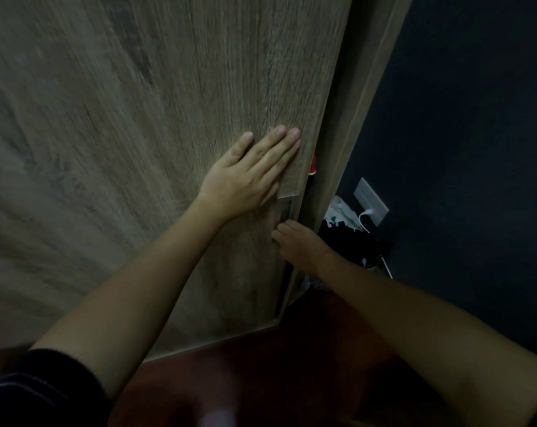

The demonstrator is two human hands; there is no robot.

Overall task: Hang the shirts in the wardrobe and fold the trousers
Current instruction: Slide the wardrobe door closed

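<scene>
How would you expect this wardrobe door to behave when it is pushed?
The wardrobe door is a large board panel, so probably stiff and fairly heavy. The left hand lies flat on it; its smooth face may be slippery, so the recessed handle probably grips better.

The floor (pixel 295 368) is dark reddish-brown and smooth, dim in this light. The wardrobe (pixel 137 124) stands directly on it, its pale bottom edge meeting the boards. Right of the wardrobe, in the narrow gap between its side and the dark wall (pixel 464 149), sits a heap (pixel 344 232) of black and white stuff; what it holds is unclear.
</scene>
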